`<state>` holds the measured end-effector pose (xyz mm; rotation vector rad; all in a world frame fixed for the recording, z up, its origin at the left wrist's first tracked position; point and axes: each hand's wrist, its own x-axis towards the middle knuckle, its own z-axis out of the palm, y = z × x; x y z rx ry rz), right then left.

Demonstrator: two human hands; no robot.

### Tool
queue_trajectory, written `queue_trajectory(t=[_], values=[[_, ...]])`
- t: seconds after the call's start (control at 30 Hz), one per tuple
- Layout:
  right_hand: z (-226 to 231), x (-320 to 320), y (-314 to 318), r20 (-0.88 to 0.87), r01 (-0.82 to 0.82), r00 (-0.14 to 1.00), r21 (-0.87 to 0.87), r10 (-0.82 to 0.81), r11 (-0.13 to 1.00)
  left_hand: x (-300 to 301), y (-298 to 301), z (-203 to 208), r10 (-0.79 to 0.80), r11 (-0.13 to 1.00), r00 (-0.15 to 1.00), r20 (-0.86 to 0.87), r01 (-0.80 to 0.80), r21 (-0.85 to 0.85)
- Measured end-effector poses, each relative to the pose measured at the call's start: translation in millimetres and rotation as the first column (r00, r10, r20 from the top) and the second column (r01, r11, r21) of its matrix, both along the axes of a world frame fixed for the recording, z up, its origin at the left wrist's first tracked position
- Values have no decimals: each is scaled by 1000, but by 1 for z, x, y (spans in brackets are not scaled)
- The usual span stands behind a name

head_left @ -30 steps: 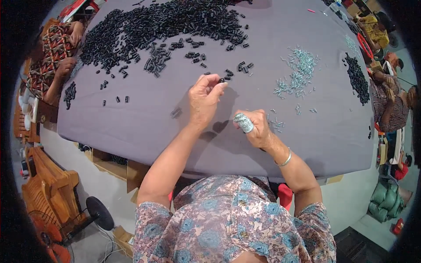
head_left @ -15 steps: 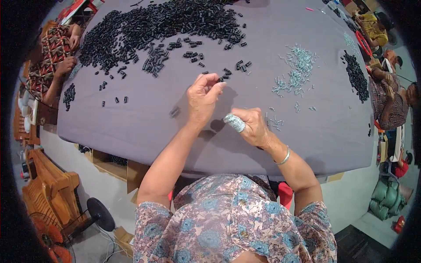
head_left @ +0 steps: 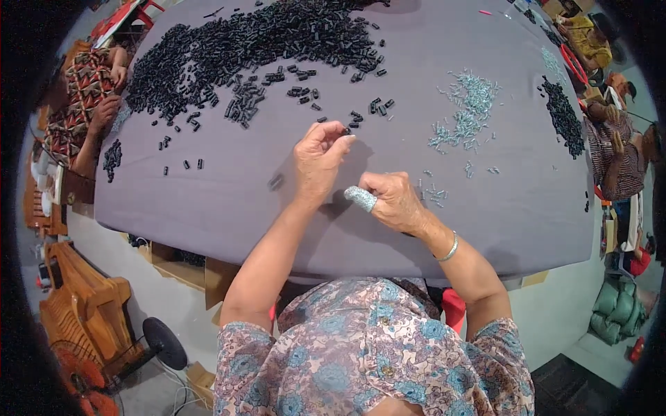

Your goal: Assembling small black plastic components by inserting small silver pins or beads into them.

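My left hand [head_left: 318, 161] is raised over the grey cloth, pinching a small black cylindrical piece [head_left: 347, 130] between thumb and fingertips. Lower and to its right, my right hand [head_left: 397, 201] is closed, with its fingers curled in. A speckled silvery wrap [head_left: 361, 199] covers its thumb, which points toward the left hand. Whatever those fingers hold, if anything, is hidden. Several loose black pieces [head_left: 378, 107] lie just beyond the left hand. Small shiny screw-like pins [head_left: 434, 195] are scattered beside the right hand, and a larger heap of pins [head_left: 468, 104] lies farther off.
A wide heap of black pieces [head_left: 277, 35] covers the table's far left, with a smaller black pile [head_left: 562, 118] near the right edge. Other people sit at both sides, one with a hand [head_left: 107, 109] at the left edge. A wooden chair [head_left: 87, 295] stands lower left.
My right hand's wrapped thumb has shifted slightly left and down. The left hand keeps its pinch on the black piece, almost in place. The whole view has shifted slightly.
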<state>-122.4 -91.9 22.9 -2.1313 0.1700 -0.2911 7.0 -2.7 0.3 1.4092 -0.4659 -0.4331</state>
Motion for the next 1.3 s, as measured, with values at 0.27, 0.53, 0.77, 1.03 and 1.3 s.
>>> queue_trajectory(t=[0.27,0.53,0.77,1.03,1.3], values=[[-2,1,1,20,-2,1000,1,2,1000,1,0,-5,-9,998,999,-37,7,-61],[-5,1,0,61,-3,998,-50,6,999,0,0,0,-11,999,999,-38,9,-40],[0,1,0,38,-11,999,0,11,1000,1,2,1,-42,999,999,-35,41,-27],[-3,1,0,52,-19,998,5,19,1000,2,2,-1,-24,999,999,-28,23,-46],[-3,0,0,51,-19,999,11,18,1000,3,4,2,-54,998,998,-19,53,-20]])
